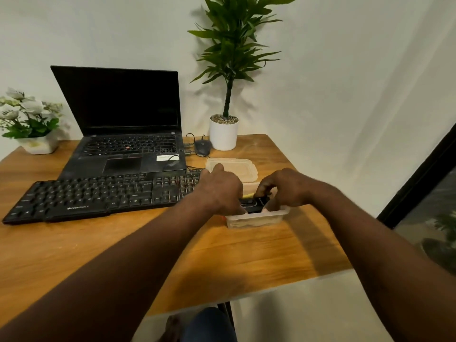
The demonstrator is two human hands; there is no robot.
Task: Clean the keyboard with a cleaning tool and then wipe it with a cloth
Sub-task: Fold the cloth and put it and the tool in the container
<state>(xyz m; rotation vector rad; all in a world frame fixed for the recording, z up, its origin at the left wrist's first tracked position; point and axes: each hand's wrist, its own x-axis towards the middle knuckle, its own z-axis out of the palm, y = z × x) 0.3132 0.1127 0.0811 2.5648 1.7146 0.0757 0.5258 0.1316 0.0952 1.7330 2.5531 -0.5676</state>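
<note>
Both my hands are down at a clear plastic tub on the wooden table, just off the right end of the keyboard. My right hand is curled over the tub, with thumb and fingers pinching the upper end of the black cleaning tool, which sits partly inside the tub. My left hand covers the tub's left side. Its fingertips are hidden behind the knuckles, so I cannot tell whether it grips the tool, the rim, or nothing at all. Between my hands a yellow strip peeks out; it might be the cloth, but too little of it shows.

The tub's lid lies at twelve o'clock from the tub, partly hidden by my left hand. The keyboard stretches off toward nine o'clock, its right end hidden under my left hand. An open laptop with a dark screen stands at eleven o'clock, its front edge against the keyboard's far side. A mouse and a potted plant are at twelve o'clock, beyond the lid. White flowers at ten o'clock are cut off by the frame's left edge.
</note>
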